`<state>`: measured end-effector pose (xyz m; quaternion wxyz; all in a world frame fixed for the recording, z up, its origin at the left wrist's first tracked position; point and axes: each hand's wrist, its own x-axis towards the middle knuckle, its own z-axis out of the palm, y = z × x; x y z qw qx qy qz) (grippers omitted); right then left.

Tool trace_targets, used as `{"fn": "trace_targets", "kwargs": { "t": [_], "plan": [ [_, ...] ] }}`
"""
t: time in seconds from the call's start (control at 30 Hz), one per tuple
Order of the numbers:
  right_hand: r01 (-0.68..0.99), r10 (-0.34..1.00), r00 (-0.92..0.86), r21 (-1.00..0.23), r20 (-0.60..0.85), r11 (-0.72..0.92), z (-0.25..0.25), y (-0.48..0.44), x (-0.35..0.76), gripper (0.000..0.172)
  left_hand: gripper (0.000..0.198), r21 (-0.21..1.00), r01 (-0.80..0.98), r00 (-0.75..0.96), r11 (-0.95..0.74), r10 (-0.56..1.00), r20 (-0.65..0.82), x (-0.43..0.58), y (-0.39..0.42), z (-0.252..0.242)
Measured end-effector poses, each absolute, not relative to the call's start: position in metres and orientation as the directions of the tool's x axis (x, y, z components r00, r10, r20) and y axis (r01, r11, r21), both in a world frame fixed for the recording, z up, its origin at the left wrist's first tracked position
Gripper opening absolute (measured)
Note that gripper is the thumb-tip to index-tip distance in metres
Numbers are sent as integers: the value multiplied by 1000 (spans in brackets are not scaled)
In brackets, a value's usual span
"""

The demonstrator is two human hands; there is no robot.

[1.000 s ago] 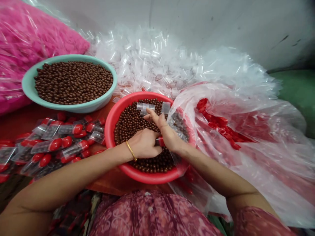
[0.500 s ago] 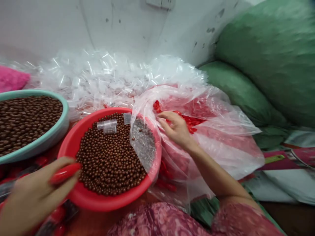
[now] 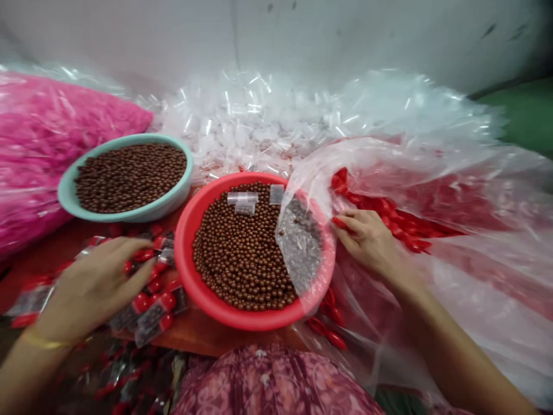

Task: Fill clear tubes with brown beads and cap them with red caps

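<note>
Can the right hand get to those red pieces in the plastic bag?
Probably yes: the right hand is right beside the red pieces, and the plastic bag gapes open there.

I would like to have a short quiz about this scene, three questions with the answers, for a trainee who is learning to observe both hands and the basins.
1. True or false: the right hand holds a red piece beside the red basin.

2. Multiple choice: what fills most of the red basin?
a) pink pieces
b) brown balls
c) green leaves

3. Short answer: over what is the left hand?

Key:
1. True
2. b
3. A pile of red-capped clear containers
</note>
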<state>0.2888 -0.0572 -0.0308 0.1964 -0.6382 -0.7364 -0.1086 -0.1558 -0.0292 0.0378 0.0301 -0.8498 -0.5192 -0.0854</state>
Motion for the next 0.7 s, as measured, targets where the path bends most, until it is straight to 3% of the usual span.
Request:
{"fn": "trace_targets", "kwargs": {
  "t": [0.1,0.2,0.27,0.33,0.4,0.53,0.7],
  "plan": [
    [991,858,-112,-3,501,132,-36,-63,282,39,30,-8,842,539,-539,841,50,-96,-9,35],
    [999,860,-38,33,509,24,-39,-70,281,43,30,22,869,493,-494,860,-134,-42,22,23],
    [1000,854,16,-24,520,-4,-40,-75,281,41,31,165,915,400,-369,882,-249,-18,41,12],
    [995,852,45,-98,522,8,-41,-80,279,39,36,391,915,265,-98,877,-400,-3,56,0],
    [989,852,54,-148,521,28,-41,-84,278,39,37,539,828,178,152,842,-510,7,66,-11],
    [979,845,88,-204,528,26,-43,-88,278,36,33,636,724,126,267,855,-503,22,76,-27],
    [968,856,208,-226,473,-110,-35,-97,278,31,24,707,668,99,232,914,-393,38,80,-38]
  ]
}}
